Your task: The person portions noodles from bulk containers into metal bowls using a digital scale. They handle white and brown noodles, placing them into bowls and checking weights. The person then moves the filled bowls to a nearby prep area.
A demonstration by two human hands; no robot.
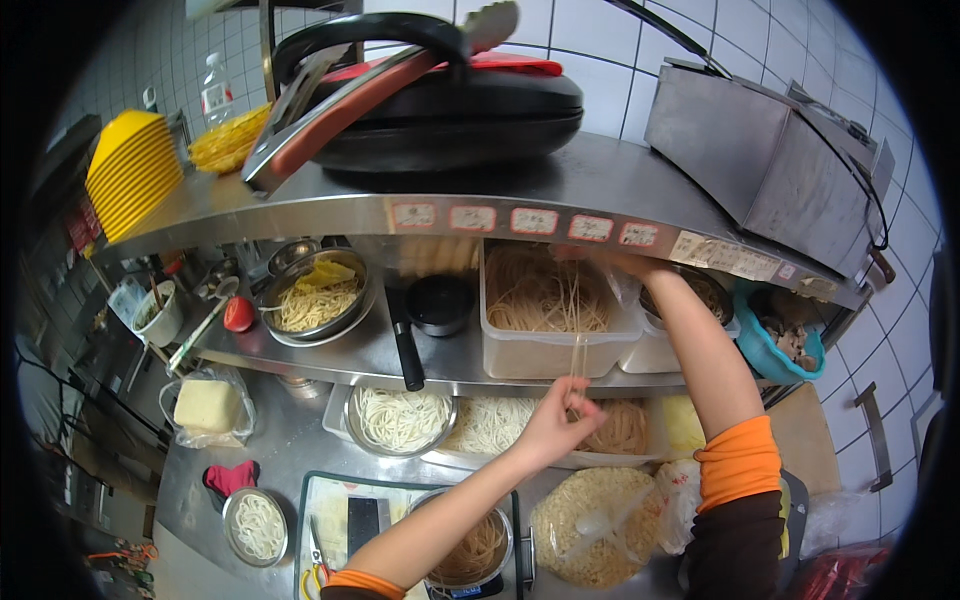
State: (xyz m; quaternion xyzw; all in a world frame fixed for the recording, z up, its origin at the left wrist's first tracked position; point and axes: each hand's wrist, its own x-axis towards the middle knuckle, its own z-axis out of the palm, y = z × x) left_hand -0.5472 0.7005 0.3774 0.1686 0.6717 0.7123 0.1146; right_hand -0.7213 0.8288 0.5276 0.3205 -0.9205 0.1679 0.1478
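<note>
My left hand (559,424) pinches a few thin noodle strands (578,352) that stretch up over the front wall of a translucent plastic bin (555,356). Brownish noodles (525,292) fill that bin on the middle shelf. Reaching in at the bin's right rear, my right hand (626,261) is mostly hidden by the upper shelf's edge, so its fingers cannot be made out. Below my left forearm, a metal bowl (508,517) of similar brown noodles rests on a digital scale (476,590).
The upper steel shelf (495,201) overhangs the bin, carrying a black electric pan (450,124) and tongs (345,112). Lower bins hold white noodles (495,420) and brown noodles (616,427). A bulging plastic bag (592,525) and scissors (315,551) lie near the scale.
</note>
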